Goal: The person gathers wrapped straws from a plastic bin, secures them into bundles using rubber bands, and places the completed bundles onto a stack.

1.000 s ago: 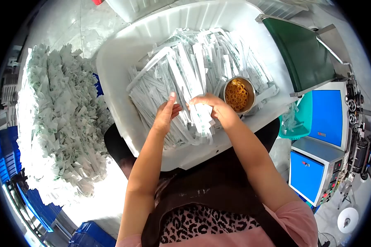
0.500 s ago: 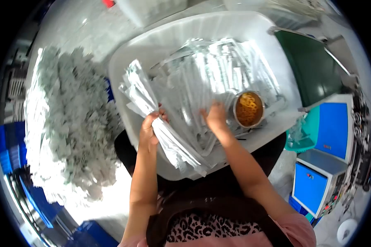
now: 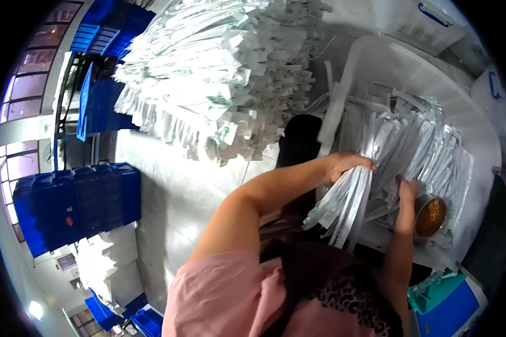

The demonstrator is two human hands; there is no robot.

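My left hand (image 3: 348, 164) is closed around a bundle of long, narrow clear-and-white plastic packets (image 3: 343, 196), whose lower ends fan out over the near side of the tub. My right hand (image 3: 409, 190) is down among the loose packets (image 3: 427, 143) in the same tub, touching them; its fingertips are blurred and partly hidden. Close beside that hand, a round metal bowl (image 3: 431, 216) rests on the packets with yellow-orange loops in it that look like rubber bands. The large whitish plastic tub (image 3: 472, 106) surrounds all of these.
A tall heap of similar packets (image 3: 208, 73) stands left of the tub. Stacked blue crates (image 3: 78, 202) are farther left on the pale floor (image 3: 180, 191). A teal basket (image 3: 436, 295) stands at the lower right, and another translucent tub (image 3: 416, 22) at the top right.
The head view has swung left, so the tub now appears on the right and the crates show. My left hand still grips the bundle; my right hand stays in the packets near the bowl.
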